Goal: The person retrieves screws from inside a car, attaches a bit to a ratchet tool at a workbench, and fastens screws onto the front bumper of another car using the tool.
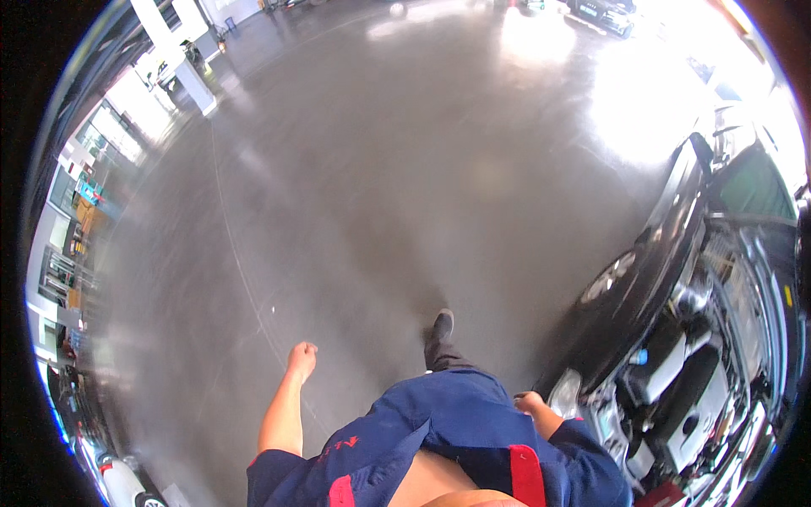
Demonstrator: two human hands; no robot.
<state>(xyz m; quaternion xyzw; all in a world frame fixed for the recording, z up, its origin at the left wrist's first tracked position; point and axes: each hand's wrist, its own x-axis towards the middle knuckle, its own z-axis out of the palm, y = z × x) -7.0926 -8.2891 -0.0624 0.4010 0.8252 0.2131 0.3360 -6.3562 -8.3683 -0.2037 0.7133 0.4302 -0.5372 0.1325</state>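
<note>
Black car (649,306) sitting at three o'clock, someone is seemingly walking, left hand (303,358) curled narrow, right hand (531,402) I can't tell, reaching requiring turning.

Head-worn fisheye view, facing down, jacket (473,406) close, floor (355,211) farther

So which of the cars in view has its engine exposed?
The black car at right, nearest the person's right hand: its engine is visible; the dark car at top and white car lower left show none.
</note>
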